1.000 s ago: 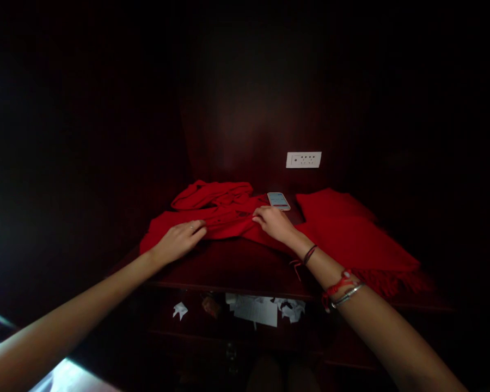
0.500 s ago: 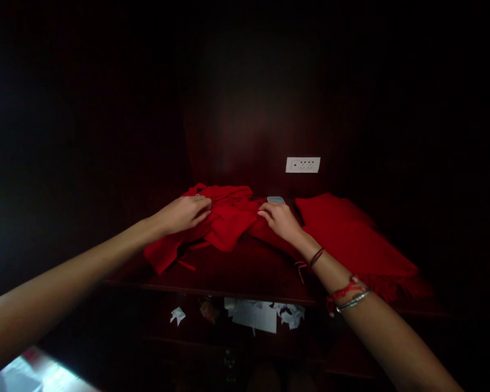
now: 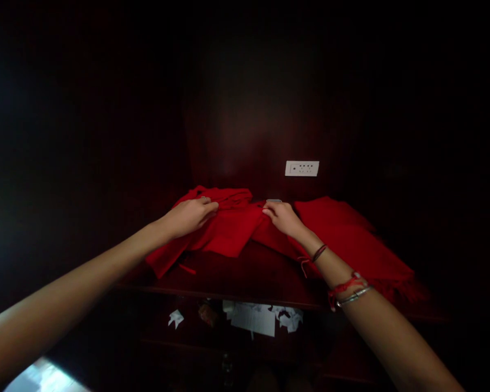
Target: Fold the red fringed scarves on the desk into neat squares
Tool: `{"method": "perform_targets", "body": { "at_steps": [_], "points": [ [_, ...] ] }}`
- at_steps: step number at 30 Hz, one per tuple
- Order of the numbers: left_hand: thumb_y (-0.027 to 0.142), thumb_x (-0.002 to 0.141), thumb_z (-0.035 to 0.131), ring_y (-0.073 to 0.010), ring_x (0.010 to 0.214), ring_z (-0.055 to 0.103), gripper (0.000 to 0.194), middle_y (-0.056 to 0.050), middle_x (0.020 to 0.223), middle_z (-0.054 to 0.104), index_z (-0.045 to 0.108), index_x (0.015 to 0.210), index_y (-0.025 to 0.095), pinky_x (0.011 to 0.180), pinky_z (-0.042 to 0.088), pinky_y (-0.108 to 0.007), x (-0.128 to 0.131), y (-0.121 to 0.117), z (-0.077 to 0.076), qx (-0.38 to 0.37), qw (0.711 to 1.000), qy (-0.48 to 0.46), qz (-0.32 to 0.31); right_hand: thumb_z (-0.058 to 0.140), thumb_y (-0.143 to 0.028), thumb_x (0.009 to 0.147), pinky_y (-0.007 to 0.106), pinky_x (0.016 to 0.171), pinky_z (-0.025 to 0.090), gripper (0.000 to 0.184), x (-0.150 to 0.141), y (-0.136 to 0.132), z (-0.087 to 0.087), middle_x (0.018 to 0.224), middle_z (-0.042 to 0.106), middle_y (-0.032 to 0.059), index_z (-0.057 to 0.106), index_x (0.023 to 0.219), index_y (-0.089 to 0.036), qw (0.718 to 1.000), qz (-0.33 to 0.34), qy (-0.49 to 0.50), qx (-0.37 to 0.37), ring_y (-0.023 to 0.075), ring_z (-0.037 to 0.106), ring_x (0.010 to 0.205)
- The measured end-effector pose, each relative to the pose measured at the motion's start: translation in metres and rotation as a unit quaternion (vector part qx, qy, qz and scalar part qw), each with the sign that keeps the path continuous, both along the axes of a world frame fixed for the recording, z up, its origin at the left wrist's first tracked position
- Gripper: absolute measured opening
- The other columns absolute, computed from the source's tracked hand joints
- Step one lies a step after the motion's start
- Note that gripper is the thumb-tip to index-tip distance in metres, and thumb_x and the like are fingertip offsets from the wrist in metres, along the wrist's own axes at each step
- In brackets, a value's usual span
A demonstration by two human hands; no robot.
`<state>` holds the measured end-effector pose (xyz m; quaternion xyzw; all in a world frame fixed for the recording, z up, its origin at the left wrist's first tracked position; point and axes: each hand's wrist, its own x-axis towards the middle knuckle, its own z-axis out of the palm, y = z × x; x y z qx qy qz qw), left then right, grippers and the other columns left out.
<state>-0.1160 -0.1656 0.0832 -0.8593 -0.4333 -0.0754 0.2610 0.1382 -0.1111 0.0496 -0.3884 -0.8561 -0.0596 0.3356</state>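
Left hand (image 3: pixel 193 215) and right hand (image 3: pixel 283 219) pinch the bright-red, draped fabric cloth (image 3: pixel 229 233) by its far edge; dimly lit, it seems soft, light, best held near corners.

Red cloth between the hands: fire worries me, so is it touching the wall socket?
Apart: the head view shows dark wall between the cloth and socket.

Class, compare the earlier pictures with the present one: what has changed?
The left hand has moved away from the wearer and rightward, from the near edge of the red cloth, which now shows a smooth flap between the hands. The right hand, shifted slightly right, now hides most of the phone. The fringed cloth, wall socket and papers below stayed put.
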Motion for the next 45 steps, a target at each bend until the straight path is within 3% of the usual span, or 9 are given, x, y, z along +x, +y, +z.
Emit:
{"method": "perform_targets", "body": {
  "at_steps": [10,16,20,24,28,32,35,39,45],
  "points": [
    [0.024,0.081,0.034,-0.0155,0.068,0.052,0.019,-0.007,0.084,0.052,0.051,0.083,0.015,0.062,0.041,-0.026,0.016,-0.013,0.021,0.039,0.998,0.049,0.026,0.044,-0.018,0.08,0.021,0.06,0.032,0.015,0.01,-0.001,0.0,0.071,0.06,0.0046,0.058,0.074,-0.015,0.999,0.014,-0.049,-0.009,0.0125,0.051,0.065],
    [0.024,0.077,0.038,-0.0142,0.066,0.051,0.015,-0.005,0.079,0.052,0.05,0.078,0.015,0.061,0.039,-0.025,0.022,-0.003,0.035,-0.002,1.0,0.008,0.015,0.042,-0.019,0.081,0.021,0.06,0.033,0.017,0.011,-0.005,0.003,0.071,0.06,0.0048,0.058,0.076,-0.015,0.998,-0.009,-0.058,0.001,0.0129,0.052,0.065],
    [0.026,0.08,0.035,-0.0121,0.061,0.049,0.017,-0.004,0.071,0.052,0.047,0.08,0.015,0.059,0.038,-0.023,0.015,0.003,0.034,-0.058,0.995,-0.074,-0.011,0.042,-0.021,0.082,0.021,0.06,0.033,0.017,0.014,-0.006,0.005,0.073,0.06,0.0042,0.057,0.078,-0.017,0.998,-0.029,-0.051,0.001,0.0127,0.053,0.066],
    [0.025,0.082,0.03,-0.0106,0.071,0.05,0.019,-0.004,0.082,0.053,0.045,0.09,0.015,0.066,0.038,-0.022,0.009,0.005,0.029,-0.153,0.973,-0.141,-0.102,0.042,-0.021,0.082,0.021,0.061,0.034,0.016,0.017,-0.006,0.008,0.075,0.061,0.0044,0.057,0.079,-0.017,0.998,-0.038,-0.041,-0.002,0.0126,0.053,0.067],
    [0.021,0.082,0.026,-0.0109,0.08,0.05,0.027,-0.003,0.084,0.055,0.052,0.079,0.015,0.076,0.037,-0.023,0.005,0.003,0.026,-0.24,0.945,-0.172,-0.143,0.043,-0.02,0.081,0.02,0.06,0.034,0.015,0.019,-0.005,0.01,0.074,0.061,0.0042,0.058,0.079,-0.016,0.999,-0.022,-0.034,0.001,0.0124,0.053,0.066],
    [0.029,0.079,0.036,-0.0123,0.081,0.052,0.022,-0.002,0.086,0.057,0.054,0.084,0.017,0.077,0.037,-0.024,0.004,-0.003,0.012,-0.302,0.93,-0.173,-0.119,0.044,-0.019,0.081,0.02,0.06,0.034,0.015,0.019,-0.004,0.01,0.073,0.061,0.0039,0.057,0.078,-0.015,1.0,-0.013,-0.022,0.004,0.012,0.053,0.065],
    [0.033,0.07,0.05,-0.0158,0.085,0.051,0.02,-0.003,0.088,0.055,0.051,0.083,0.017,0.078,0.037,-0.026,0.004,-0.004,-0.013,-0.223,0.958,-0.16,-0.085,0.045,-0.018,0.08,0.02,0.06,0.034,0.013,0.019,-0.002,0.01,0.073,0.061,0.0036,0.058,0.077,-0.015,1.0,-0.012,-0.015,-0.004,0.0118,0.053,0.066],
    [0.024,0.073,0.042,-0.0174,0.076,0.053,0.023,-0.008,0.086,0.054,0.043,0.093,0.015,0.069,0.04,-0.028,-0.001,0.0,-0.038,-0.108,0.975,-0.19,0.034,0.045,-0.018,0.08,0.02,0.061,0.034,0.013,0.02,0.0,0.007,0.074,0.062,0.0035,0.058,0.078,-0.015,1.0,-0.012,-0.011,-0.004,0.0119,0.053,0.067],
    [0.023,0.071,0.039,-0.0206,0.074,0.056,0.035,-0.011,0.087,0.056,0.039,0.105,0.014,0.063,0.041,-0.029,-0.023,0.014,-0.023,-0.061,0.976,-0.149,0.144,0.044,-0.019,0.08,0.021,0.062,0.035,0.014,0.022,0.003,0.01,0.076,0.062,0.0041,0.058,0.078,-0.016,1.0,-0.022,-0.021,0.004,0.0131,0.054,0.069]
  ]
}}
